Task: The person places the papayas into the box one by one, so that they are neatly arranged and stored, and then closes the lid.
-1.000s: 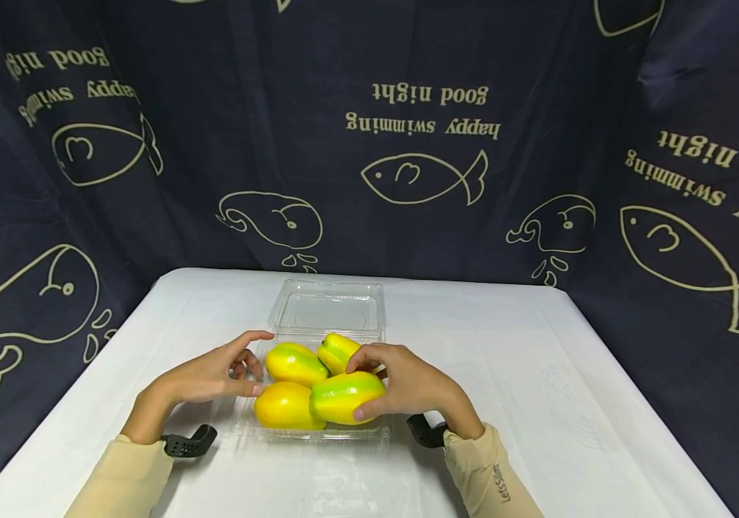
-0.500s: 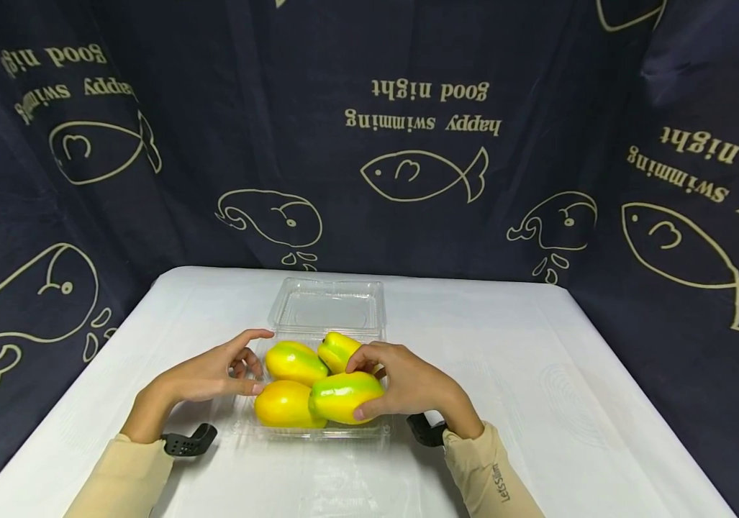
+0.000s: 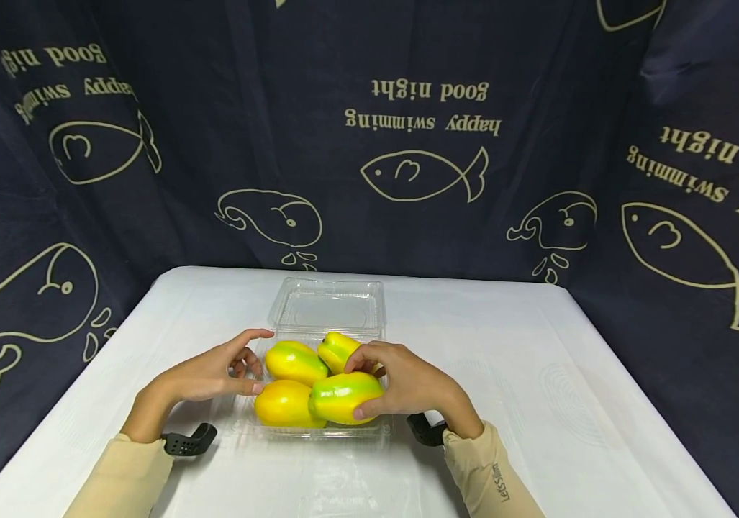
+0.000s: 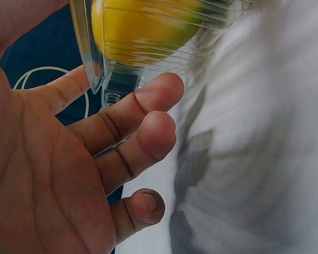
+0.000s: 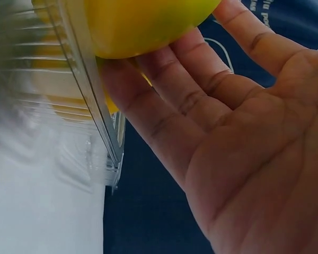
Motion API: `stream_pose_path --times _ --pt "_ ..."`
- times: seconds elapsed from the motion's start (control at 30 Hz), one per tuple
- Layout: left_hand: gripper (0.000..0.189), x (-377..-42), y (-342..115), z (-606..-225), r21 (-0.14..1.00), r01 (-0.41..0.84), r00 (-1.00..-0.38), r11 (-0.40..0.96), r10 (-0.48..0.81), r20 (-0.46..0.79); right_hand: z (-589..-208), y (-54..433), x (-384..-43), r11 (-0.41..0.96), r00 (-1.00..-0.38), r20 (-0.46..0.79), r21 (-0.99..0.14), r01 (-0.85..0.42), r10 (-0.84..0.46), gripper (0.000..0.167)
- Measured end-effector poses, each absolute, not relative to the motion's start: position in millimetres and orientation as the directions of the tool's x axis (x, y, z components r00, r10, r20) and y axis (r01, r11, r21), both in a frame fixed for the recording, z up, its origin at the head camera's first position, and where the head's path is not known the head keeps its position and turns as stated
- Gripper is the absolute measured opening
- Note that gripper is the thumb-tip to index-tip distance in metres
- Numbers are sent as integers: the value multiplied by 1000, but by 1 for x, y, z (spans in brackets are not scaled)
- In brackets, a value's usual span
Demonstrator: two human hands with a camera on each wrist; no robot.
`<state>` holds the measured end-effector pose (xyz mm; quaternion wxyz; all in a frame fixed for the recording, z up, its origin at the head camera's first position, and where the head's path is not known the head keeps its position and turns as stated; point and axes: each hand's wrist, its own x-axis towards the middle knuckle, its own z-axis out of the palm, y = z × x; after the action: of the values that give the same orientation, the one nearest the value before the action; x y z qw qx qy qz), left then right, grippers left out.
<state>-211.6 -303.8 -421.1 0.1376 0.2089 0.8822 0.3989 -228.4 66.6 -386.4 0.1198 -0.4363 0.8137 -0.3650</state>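
My right hand (image 3: 401, 378) grips a yellow-green papaya (image 3: 343, 397), thumb at its near side and fingers at its far side. In the right wrist view this papaya (image 5: 148, 26) sits above the rim of the clear plastic clamshell box (image 5: 85, 69), with my fingers under it. The box lies open, and three other papayas are in it: one at front left (image 3: 285, 404), one at back left (image 3: 293, 362) and one at back right (image 3: 335, 351), partly hidden by my right hand. My left hand (image 3: 220, 370) stays at the box's left side, fingers loosely bent, thumb tip close to the front-left papaya.
The box's clear lid (image 3: 327, 306) is folded back flat behind the fruit. A white cloth covers the table (image 3: 505, 345). Dark blue curtains (image 3: 421, 237) with fish drawings hang behind and at both sides. Each wrist wears a black band (image 3: 191, 440).
The papaya in my right hand has shifted very slightly to the left. Both hands otherwise keep their places.
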Motion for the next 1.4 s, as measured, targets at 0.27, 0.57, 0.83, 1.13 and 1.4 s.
stream_pose_path --times 0.27,0.57,0.83,1.13,1.4 --pt "84 -211 -304 -420 763 257 -874 593 480 -79 -385 70 -232 333 -613 132 -742 -582 -779 48" --pt "84 -212 -304 -422 753 267 -874 601 480 -73 -384 76 -236 342 -675 181 -751 -564 -715 50" --pt "85 -212 -305 -422 754 260 -877 603 475 -78 -386 79 -245 344 -777 245 -791 -506 -580 40" --pt "84 -211 -305 -421 755 272 -869 597 489 -74 -393 86 -260 397 -856 261 -799 -451 -447 36" --pt "84 -211 -303 -422 755 274 -871 596 486 -68 -404 89 -271 424 -893 240 -813 -399 -381 37"
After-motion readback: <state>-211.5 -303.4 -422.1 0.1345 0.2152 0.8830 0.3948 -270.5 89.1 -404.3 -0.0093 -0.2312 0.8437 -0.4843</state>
